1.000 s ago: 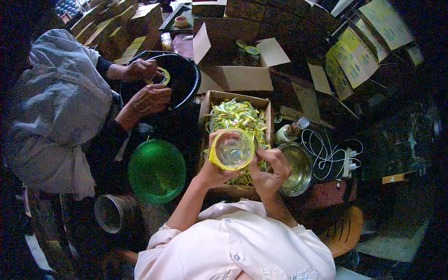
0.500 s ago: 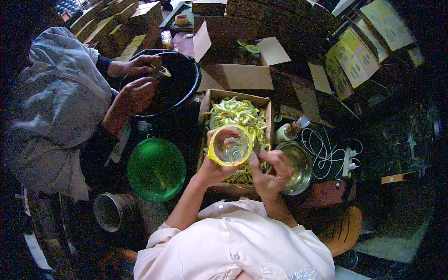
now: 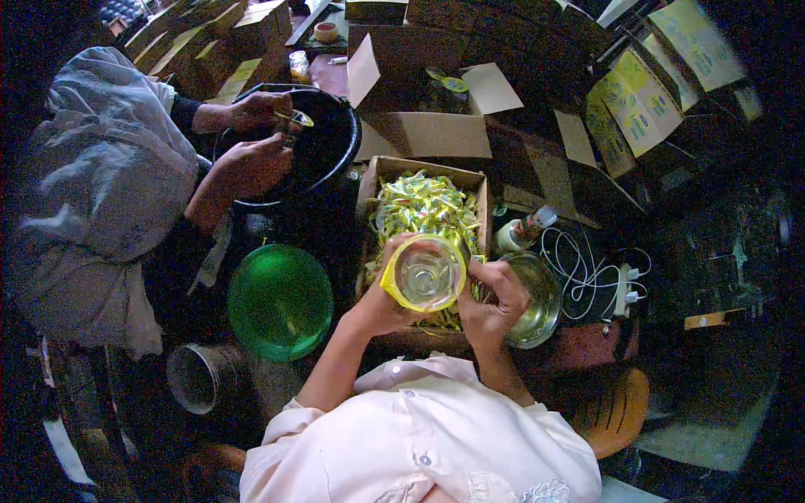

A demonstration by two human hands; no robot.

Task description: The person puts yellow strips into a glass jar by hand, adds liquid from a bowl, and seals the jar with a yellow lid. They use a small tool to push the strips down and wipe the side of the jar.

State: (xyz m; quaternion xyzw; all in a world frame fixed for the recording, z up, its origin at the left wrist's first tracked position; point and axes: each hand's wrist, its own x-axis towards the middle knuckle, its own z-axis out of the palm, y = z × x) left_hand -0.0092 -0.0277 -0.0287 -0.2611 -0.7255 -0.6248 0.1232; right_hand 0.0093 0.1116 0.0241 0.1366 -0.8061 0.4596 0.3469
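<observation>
My left hand (image 3: 387, 300) is wrapped round a clear round jar (image 3: 426, 275) with a yellow band at its rim. The jar's open-looking round end faces up toward me, and I see through to rings at its far end. Close against the jar's right side is my right hand (image 3: 493, 303), thumb and fingers bent together in a pinch. Whatever those fingers hold is hidden or too small to name. Below both hands stands a cardboard box (image 3: 366, 186) heaped with yellow-and-white strips (image 3: 423, 205).
A green basin (image 3: 281, 303) and a pale bucket (image 3: 194, 379) are at left. Beyond them, a co-worker's hands (image 3: 251, 159) work over a black tub (image 3: 350, 151). At right are a metal bowl (image 3: 543, 306), a bottle (image 3: 524, 230) and a power strip with white cable (image 3: 623, 292).
The jar has shifted slightly right and toward me in my left hand, and its round end faces me more squarely. My right hand stays close at its side.
</observation>
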